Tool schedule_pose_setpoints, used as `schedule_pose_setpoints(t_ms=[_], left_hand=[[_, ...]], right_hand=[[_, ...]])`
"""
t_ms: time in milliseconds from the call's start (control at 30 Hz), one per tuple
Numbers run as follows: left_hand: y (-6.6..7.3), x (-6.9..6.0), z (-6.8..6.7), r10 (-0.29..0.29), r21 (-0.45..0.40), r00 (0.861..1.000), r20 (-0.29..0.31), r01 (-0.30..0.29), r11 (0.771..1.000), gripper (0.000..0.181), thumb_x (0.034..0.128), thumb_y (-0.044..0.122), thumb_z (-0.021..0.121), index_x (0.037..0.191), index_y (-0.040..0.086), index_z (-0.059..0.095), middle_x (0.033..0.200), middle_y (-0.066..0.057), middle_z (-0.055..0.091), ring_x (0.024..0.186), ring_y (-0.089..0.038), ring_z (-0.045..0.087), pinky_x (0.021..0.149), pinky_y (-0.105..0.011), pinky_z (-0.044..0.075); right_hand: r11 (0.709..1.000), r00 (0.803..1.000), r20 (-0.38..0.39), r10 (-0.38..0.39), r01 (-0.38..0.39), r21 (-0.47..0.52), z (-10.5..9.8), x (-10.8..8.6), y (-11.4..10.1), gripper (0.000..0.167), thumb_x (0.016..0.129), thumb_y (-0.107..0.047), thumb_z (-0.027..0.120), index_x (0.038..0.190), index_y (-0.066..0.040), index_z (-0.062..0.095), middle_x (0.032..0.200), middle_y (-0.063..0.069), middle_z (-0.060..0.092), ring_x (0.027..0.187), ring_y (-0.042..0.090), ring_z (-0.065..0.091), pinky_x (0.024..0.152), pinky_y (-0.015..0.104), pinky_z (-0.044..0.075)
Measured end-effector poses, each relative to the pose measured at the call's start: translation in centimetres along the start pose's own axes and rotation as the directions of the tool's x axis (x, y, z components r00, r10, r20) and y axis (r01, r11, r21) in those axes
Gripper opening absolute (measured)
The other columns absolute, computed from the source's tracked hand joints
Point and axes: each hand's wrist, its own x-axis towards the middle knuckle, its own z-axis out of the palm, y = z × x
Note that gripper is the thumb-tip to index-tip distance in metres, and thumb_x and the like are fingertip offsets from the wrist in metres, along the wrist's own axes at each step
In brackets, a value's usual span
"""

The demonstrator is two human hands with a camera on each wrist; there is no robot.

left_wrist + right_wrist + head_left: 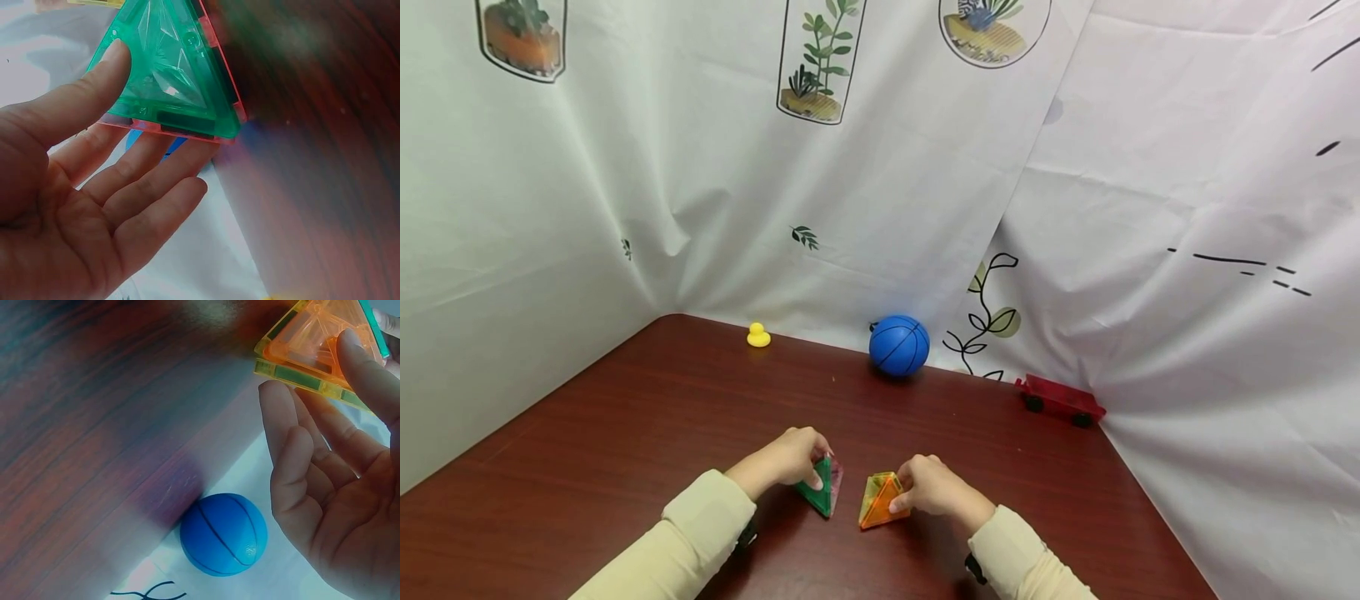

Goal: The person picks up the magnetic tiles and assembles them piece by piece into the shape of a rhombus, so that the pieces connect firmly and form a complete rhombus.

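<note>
My left hand [792, 457] pinches a green triangular magnetic tile [817, 492] together with a pink-red one [837, 482], thumb on the green face. In the left wrist view the green tile [164, 69] lies over the red-edged tile, with the fingers behind. To the right, my right hand [934, 487] holds an orange triangular magnetic tile [882, 506] joined to yellow tiles [868, 493]. The right wrist view shows the thumb on the orange tile [309, 340] and fingers at the yellow edge. A small gap separates the two pieces in the head view.
A blue ball [899, 346] with black lines sits at the back edge of the dark wooden table [625, 433]. Left of it is a yellow rubber duck [758, 336]; a red toy wagon [1060, 400] stands at the back right. White printed cloth [880, 183] hangs behind.
</note>
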Motion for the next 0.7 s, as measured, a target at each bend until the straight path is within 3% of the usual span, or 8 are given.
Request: schedule_pose_setpoints(t_ms=[433, 700], left_hand=[[0.47, 0.00, 0.30, 0.025, -0.020, 1.000, 0.015, -0.025, 0.999, 0.030, 0.0586, 0.004, 0.079, 0.085, 0.011, 0.065, 0.081, -0.001, 0.059, 0.081, -0.021, 0.049, 0.067, -0.032, 0.046], [0.76, 0.06, 0.56, 0.073, -0.021, 0.997, 0.009, -0.073, 0.997, 0.031, 0.0563, 0.003, 0.079, 0.084, 0.008, 0.065, 0.079, -0.001, 0.061, 0.077, -0.020, 0.052, 0.067, -0.033, 0.046]], right_hand=[[1.000, 1.000, -0.018, -0.020, 0.020, 0.009, 0.16, 0.10, 0.10, 0.019, 0.067, -0.021, 0.075, 0.075, -0.007, 0.065, 0.060, -0.007, 0.053, 0.051, 0.007, 0.042, 0.045, 0.019, 0.039], [0.999, 0.998, -0.045, -0.049, 0.049, -0.009, 0.32, 0.20, 0.32, 0.016, 0.067, -0.019, 0.075, 0.068, -0.011, 0.061, 0.055, -0.008, 0.049, 0.048, 0.005, 0.037, 0.042, 0.018, 0.033]])
